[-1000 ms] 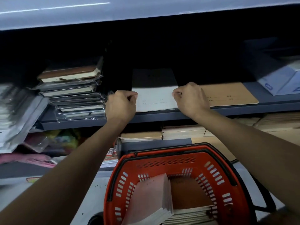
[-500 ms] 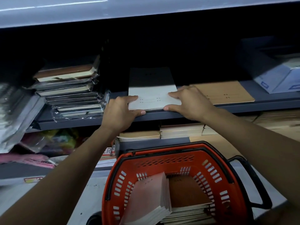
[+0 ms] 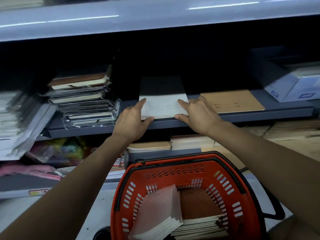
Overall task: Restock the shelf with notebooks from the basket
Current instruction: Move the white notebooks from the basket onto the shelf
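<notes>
1. Progress: a white notebook stack (image 3: pixel 162 104) lies flat on the dark shelf (image 3: pixel 225 118), its near edge at the shelf lip and its far half in shadow.
2. Left hand (image 3: pixel 133 118): forefinger straight on the stack's top cover at the left side, thumb against the stack's front edge. The fingers press and steady the stack; they are not wrapped round it.
3. Right hand (image 3: pixel 199 115): forefinger straight on the top cover at the right side, thumb against the front edge, remaining fingers spread over the shelf just beside the stack. Same state: extended and pressing, not clenched.
4. Neighbours: a tan notebook (image 3: pixel 232 101) lies on the same shelf just right of the stack; a pile of wrapped notebooks (image 3: pixel 83 99) stands to the left.
5. Remaining work: the red basket (image 3: pixel 174 172) below holds a leaning pink notebook bundle (image 3: pixel 155 213) and a flat brown-covered pile (image 3: pixel 199 219). Judged from this, one batch is shelved, or nearly so, and at least two batches remain.
6. Step in hand, as a judgement: squaring or seating the white stack on the shelf.
</notes>
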A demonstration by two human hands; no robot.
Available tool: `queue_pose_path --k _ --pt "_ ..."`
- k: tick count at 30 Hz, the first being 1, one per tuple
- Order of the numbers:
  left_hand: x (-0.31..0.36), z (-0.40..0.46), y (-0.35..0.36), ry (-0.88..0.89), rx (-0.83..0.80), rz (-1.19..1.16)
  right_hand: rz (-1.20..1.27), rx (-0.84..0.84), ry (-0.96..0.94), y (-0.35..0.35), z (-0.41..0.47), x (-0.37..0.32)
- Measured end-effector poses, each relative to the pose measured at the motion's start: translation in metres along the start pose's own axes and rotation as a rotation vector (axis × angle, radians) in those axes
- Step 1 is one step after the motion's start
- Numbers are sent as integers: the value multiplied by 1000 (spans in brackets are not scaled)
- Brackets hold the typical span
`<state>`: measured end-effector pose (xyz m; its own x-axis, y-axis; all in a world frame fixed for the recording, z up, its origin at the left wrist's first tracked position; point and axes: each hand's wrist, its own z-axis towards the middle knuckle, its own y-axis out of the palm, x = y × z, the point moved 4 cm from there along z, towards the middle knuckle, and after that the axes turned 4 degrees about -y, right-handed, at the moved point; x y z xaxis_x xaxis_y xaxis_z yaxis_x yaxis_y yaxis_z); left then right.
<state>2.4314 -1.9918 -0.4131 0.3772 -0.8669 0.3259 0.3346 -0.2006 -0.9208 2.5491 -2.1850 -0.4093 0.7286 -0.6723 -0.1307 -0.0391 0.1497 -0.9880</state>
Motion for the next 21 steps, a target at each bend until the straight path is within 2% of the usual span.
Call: queue_pose_path --k 6,10,16,21 --pt "-6 -27 -10 29 69 -14 48 172 47 -4 -37 -5" --pt "-3 -56 -21 96 126 33 39 210 49 -3 -67 -13" --pt "-5 -101 -21 108 143 27 53 168 58 14 -111 -27" --pt "-17 -144 4 47 50 -29 152 73 99 47 -140 -35"
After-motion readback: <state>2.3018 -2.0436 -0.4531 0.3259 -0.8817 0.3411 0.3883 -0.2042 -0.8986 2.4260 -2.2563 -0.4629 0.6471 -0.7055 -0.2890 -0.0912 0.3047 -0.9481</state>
